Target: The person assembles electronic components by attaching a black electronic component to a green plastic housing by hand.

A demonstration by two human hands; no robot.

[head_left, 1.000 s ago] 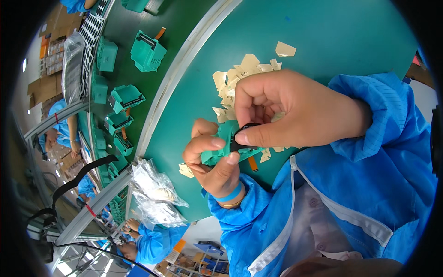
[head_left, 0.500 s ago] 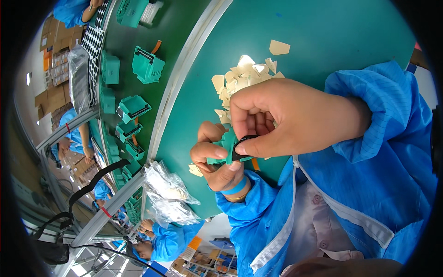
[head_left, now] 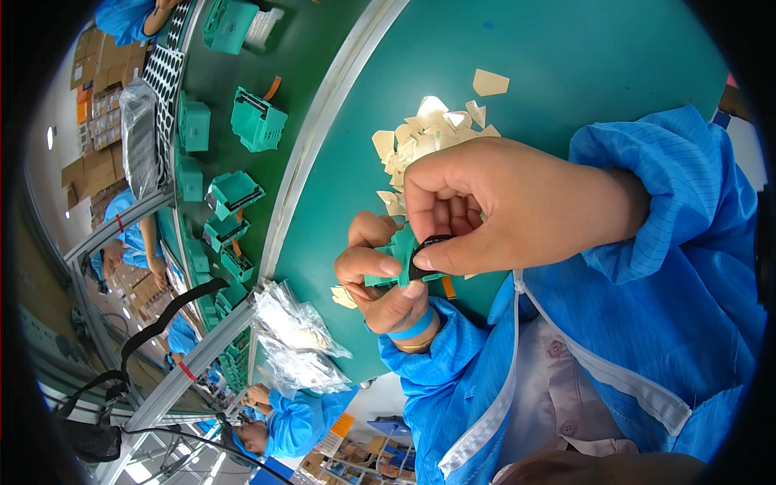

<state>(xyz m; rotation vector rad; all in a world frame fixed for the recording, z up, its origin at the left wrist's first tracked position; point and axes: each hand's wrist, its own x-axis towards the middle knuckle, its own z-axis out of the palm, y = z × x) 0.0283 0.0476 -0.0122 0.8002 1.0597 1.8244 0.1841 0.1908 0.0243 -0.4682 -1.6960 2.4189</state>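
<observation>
My left hand (head_left: 376, 271) is closed round a small green plastic housing (head_left: 394, 257) above the bench. Across from it, my right hand (head_left: 501, 210) pinches a thin black piece (head_left: 430, 252) between thumb and forefinger, against the housing's right side. An orange ribbon strip (head_left: 448, 288) pokes out beneath the housing. My fingers hide much of the housing and the far end of the black piece. Just beyond my hands lies a heap of cream-coloured flat pieces (head_left: 420, 137), partly covered by my right hand.
Left of the bench's metal rail (head_left: 303, 153), a green belt carries several green housings (head_left: 259, 121). Clear plastic bags (head_left: 295, 335) lie at the bench's near left, beside a metal frame post (head_left: 190, 368). Co-workers in blue sleeves (head_left: 303, 424) sit further off.
My hands hold almost the same pose, with the black piece still at the housing. On the belt, the green housings have shifted slightly toward me.
</observation>
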